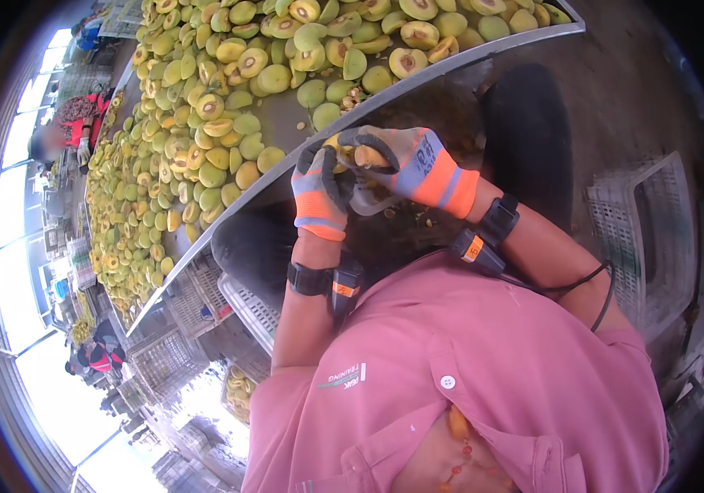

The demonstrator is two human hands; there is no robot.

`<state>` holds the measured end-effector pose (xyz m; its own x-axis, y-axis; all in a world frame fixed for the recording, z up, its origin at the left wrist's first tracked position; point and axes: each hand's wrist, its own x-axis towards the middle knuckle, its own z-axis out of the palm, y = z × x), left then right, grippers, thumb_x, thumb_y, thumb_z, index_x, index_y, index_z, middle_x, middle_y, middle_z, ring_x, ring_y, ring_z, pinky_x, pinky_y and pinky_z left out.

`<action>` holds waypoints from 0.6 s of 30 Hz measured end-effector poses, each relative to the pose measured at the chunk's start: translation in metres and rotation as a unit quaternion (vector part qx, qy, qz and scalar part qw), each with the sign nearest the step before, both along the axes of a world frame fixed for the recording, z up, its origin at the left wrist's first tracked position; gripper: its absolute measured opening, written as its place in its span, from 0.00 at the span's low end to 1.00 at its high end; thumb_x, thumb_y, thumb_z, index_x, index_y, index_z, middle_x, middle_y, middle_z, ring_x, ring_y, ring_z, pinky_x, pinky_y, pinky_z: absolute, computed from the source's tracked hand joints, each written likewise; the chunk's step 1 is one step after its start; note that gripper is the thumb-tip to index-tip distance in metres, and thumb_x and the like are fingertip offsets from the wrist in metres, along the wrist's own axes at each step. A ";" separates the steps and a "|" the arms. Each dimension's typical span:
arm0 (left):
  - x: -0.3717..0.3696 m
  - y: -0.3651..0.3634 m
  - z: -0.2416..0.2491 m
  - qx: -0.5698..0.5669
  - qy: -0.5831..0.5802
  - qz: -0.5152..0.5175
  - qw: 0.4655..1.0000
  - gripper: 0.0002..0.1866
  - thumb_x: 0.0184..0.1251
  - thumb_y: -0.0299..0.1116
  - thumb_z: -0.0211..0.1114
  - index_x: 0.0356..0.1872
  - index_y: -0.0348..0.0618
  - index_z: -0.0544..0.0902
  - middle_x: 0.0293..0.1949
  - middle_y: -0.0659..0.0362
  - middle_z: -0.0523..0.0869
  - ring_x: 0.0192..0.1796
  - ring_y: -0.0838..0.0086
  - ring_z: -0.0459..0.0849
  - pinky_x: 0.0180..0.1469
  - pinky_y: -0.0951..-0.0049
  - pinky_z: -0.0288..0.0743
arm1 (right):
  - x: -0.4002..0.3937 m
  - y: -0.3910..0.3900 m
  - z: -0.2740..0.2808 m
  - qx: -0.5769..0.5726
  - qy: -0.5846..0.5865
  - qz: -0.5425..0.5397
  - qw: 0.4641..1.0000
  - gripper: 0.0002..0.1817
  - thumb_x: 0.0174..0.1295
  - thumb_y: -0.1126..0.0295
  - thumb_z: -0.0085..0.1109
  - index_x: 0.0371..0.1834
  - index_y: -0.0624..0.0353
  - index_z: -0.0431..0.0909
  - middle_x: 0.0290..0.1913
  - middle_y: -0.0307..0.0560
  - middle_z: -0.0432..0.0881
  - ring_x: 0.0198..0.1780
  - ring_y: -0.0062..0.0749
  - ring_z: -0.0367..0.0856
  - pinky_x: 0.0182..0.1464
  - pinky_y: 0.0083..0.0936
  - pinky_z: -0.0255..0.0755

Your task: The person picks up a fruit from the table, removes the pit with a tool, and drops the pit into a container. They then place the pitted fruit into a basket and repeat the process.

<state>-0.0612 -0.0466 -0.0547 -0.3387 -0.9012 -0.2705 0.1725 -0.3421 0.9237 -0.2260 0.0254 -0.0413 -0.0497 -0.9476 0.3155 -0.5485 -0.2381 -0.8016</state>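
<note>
My left hand [320, 185], in an orange and grey work glove, is closed around a yellow peach piece [333, 145], mostly hidden by the fingers. Right beside it, my right hand [422, 164], in a matching glove, has its fingers curled round a small orange-tan thing [368, 156]; I cannot tell whether it is fruit or a tool handle. Both hands meet just on my side of the metal table edge [385, 97]. Halved green-yellow peaches [220, 123], many with brown centres, cover the table beyond.
A pale plastic crate [643, 238] stands on the floor at right. More crates [167, 361] sit at lower left, and a white one [249, 308] is close to my left arm. A person in red [80, 119] is at the table's far left; others are farther back.
</note>
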 end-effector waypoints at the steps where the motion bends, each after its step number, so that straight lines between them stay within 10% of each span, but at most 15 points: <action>1: 0.005 -0.003 0.003 -0.300 -0.225 -0.160 0.913 0.08 0.67 0.29 0.61 0.45 0.41 0.80 0.40 0.59 0.83 0.37 0.74 0.82 0.34 0.77 0.78 | 0.000 0.000 0.001 0.005 0.024 0.025 0.999 0.16 0.54 0.61 0.61 0.47 0.48 0.77 0.35 0.48 0.83 0.37 0.48 0.82 0.38 0.34 0.75; 2: 0.010 -0.005 0.007 -0.589 -0.386 -0.154 0.694 0.07 0.67 0.29 0.62 0.43 0.40 0.82 0.38 0.59 0.84 0.35 0.74 0.83 0.32 0.77 0.78 | 0.002 0.000 0.002 0.002 0.040 0.035 0.999 0.16 0.54 0.62 0.61 0.46 0.48 0.77 0.34 0.47 0.84 0.37 0.47 0.83 0.37 0.34 0.75; 4: 0.016 0.001 -0.009 -0.275 -0.203 -0.104 0.934 0.07 0.66 0.28 0.62 0.42 0.39 0.82 0.37 0.59 0.84 0.34 0.73 0.83 0.32 0.77 0.78 | 0.005 0.001 0.001 -0.001 0.071 0.051 0.996 0.14 0.54 0.62 0.60 0.45 0.47 0.78 0.32 0.46 0.84 0.35 0.46 0.83 0.35 0.34 0.75; 10: 0.033 0.016 -0.018 0.105 -0.093 -0.111 0.984 0.12 0.56 0.25 0.66 0.43 0.41 0.83 0.39 0.58 0.86 0.40 0.67 0.85 0.42 0.73 0.80 | 0.007 0.003 -0.006 0.129 0.049 0.172 0.975 0.10 0.56 0.61 0.60 0.39 0.48 0.81 0.31 0.51 0.83 0.34 0.48 0.82 0.35 0.34 0.75; 12: 0.036 0.024 -0.012 -0.104 -0.155 -0.164 0.969 0.10 0.60 0.26 0.65 0.43 0.40 0.83 0.38 0.61 0.86 0.39 0.74 0.84 0.39 0.78 0.78 | 0.008 0.004 -0.012 0.097 0.007 0.184 0.978 0.09 0.57 0.63 0.62 0.40 0.50 0.82 0.28 0.47 0.83 0.30 0.36 0.83 0.34 0.29 0.74; 14: 0.039 0.029 0.005 0.011 -0.157 -0.153 0.976 0.10 0.65 0.26 0.63 0.45 0.39 0.84 0.38 0.62 0.85 0.39 0.82 0.81 0.38 0.83 0.76 | 0.014 0.006 -0.016 0.195 -0.201 0.165 0.946 0.11 0.57 0.64 0.65 0.41 0.54 0.82 0.27 0.43 0.82 0.29 0.27 0.81 0.33 0.26 0.73; 18: 0.082 0.028 0.042 -0.133 -0.322 -0.094 0.933 0.13 0.63 0.27 0.62 0.49 0.38 0.83 0.39 0.55 0.86 0.42 0.75 0.83 0.44 0.75 0.78 | 0.017 -0.001 -0.028 0.288 -0.451 -0.017 0.845 0.15 0.56 0.63 0.68 0.39 0.63 0.82 0.28 0.43 0.82 0.28 0.22 0.78 0.32 0.24 0.72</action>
<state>0.0212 -0.0187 -0.0123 -0.3414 -0.9064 -0.2487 -0.4879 -0.0553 0.8712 -0.2094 0.0240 -0.0697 -0.0542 -0.9244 -0.3775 0.3481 0.3368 -0.8749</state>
